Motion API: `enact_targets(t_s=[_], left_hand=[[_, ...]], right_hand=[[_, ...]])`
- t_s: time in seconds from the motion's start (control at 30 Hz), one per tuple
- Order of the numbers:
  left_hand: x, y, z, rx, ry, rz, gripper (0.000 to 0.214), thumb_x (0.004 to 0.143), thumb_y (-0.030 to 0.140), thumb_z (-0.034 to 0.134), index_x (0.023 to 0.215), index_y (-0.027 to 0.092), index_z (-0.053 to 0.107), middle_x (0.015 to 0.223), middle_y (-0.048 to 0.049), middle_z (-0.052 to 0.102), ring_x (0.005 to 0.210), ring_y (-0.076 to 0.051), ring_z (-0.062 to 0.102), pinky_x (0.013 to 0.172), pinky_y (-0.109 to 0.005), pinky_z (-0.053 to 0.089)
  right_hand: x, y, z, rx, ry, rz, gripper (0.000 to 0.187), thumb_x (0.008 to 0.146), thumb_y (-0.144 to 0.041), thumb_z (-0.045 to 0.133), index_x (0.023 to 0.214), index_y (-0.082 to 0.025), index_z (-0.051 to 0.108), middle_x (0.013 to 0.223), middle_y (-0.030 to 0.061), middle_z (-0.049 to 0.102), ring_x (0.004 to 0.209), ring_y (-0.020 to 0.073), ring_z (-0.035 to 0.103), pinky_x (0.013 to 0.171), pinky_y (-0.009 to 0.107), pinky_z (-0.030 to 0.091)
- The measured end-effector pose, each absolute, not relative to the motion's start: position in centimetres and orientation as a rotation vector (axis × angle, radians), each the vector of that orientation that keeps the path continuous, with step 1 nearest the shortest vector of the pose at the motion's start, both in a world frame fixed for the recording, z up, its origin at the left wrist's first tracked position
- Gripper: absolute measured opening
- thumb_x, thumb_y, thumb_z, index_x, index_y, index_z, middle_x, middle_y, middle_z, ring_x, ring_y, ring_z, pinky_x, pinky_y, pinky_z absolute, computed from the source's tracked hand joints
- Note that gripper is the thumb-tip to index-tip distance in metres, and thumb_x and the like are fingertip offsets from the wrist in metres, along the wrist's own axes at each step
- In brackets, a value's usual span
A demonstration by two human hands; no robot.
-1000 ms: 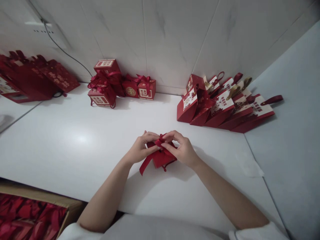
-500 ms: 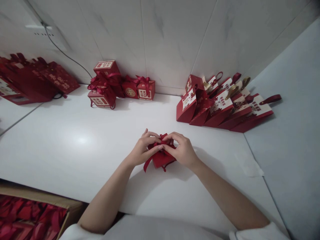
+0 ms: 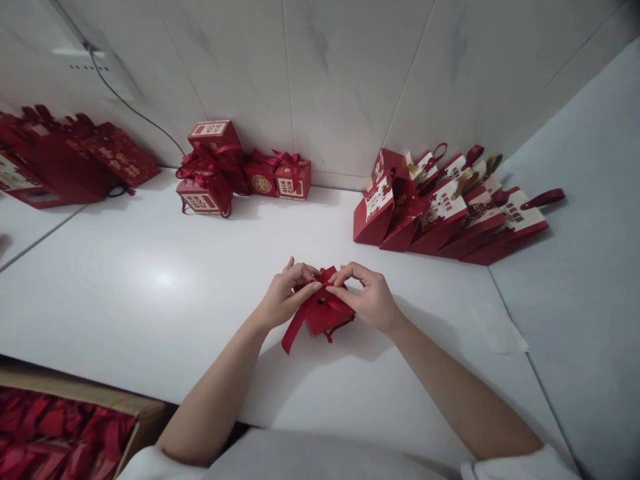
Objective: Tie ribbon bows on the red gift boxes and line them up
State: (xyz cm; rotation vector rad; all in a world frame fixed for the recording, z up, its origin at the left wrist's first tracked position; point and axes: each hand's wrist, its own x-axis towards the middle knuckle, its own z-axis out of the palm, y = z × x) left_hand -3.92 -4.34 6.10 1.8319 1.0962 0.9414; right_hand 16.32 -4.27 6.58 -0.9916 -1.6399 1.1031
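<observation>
A small red gift box [image 3: 324, 320] sits on the white table [image 3: 150, 287] in front of me. A red ribbon [image 3: 295, 327] runs over its top and trails off to the lower left. My left hand [image 3: 283, 299] pinches the ribbon at the box's top from the left. From the right, my right hand [image 3: 367, 299] pinches the same ribbon, fingertips almost meeting the left hand's. Both hands cover most of the box's top.
Several red gift boxes with bows [image 3: 220, 167] stand against the back wall. A row of red boxes with handles [image 3: 445, 207] leans at the back right. Red bags [image 3: 75, 157] lie at far left. A cardboard carton of red items [image 3: 60, 433] sits below the table's near edge.
My fingers have shifted slightly on the ribbon, and its loose tail has swung and now hangs longer to the lower left. The box stays in place.
</observation>
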Motion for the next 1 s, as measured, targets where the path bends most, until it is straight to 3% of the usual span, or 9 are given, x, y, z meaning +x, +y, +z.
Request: enact_targets(t_s=[0.17,0.23,0.37,0.57,0.7,1.0], left_hand=[[-4.0,-4.4,6.2,1.8,1.097,0.938,0.02,0.091,0.034,0.057,0.08,0.02,0.048,0.098,-0.0041,0.072,0.099,-0.018,0.066,0.119,-0.054,0.004],[-3.9,-4.4,6.2,1.799,1.096,0.932,0.02,0.091,0.035,0.057,0.082,0.02,0.048,0.098,-0.0037,0.072,0.097,-0.017,0.066,0.119,-0.054,0.003],[-3.9,-4.4,6.1,1.811,1.096,0.916,0.021,0.091,0.038,0.057,0.083,0.02,0.048,0.1,-0.0031,0.07,0.095,-0.017,0.065,0.119,-0.053,0.003],[-4.0,-4.3,5.8,1.806,1.123,0.908,0.023,0.091,0.042,0.055,0.084,0.02,0.052,0.101,-0.0039,0.07,0.092,-0.017,0.065,0.119,-0.053,0.003],[-4.1,-4.2,5.7,1.814,1.12,0.909,0.026,0.092,0.043,0.054,0.081,0.019,0.058,0.1,-0.0059,0.07,0.102,-0.02,0.063,0.119,-0.052,0.009],[-4.2,-4.3,6.1,1.823,1.064,0.913,0.021,0.084,0.041,0.066,0.083,0.02,0.064,0.102,-0.0078,0.07,0.108,-0.023,0.061,0.119,-0.053,0.009]], right_hand=[[16.4,-4.2,6.6,-1.018,-1.599,1.095,0.018,0.084,-0.033,0.067,0.078,-0.022,0.055,0.079,0.0014,0.065,0.079,0.0177,0.065,0.084,0.036,0.052],[16.6,-4.3,7.0,-1.027,-1.623,1.123,0.018,0.084,-0.035,0.067,0.091,-0.023,0.055,0.085,0.0023,0.066,0.085,0.0185,0.065,0.084,0.035,0.052],[16.9,-4.5,7.9,-1.087,-1.792,1.118,0.041,0.079,-0.035,0.073,0.113,-0.026,0.052,0.095,0.0029,0.067,0.091,0.0198,0.065,0.086,0.035,0.05],[17.1,-4.4,8.1,-1.068,-1.863,1.091,0.031,0.079,-0.032,0.073,0.104,-0.025,0.056,0.091,0.0012,0.068,0.079,0.0175,0.063,0.078,0.032,0.051],[17.1,-4.2,7.9,-1.032,-1.863,1.137,0.027,0.079,-0.028,0.072,0.102,-0.025,0.058,0.087,0.0001,0.066,0.077,0.0161,0.06,0.076,0.03,0.051],[17.1,-4.1,7.3,-1.01,-1.773,1.234,0.023,0.082,-0.025,0.067,0.105,-0.024,0.062,0.088,0.0012,0.067,0.077,0.0157,0.059,0.077,0.031,0.051]])
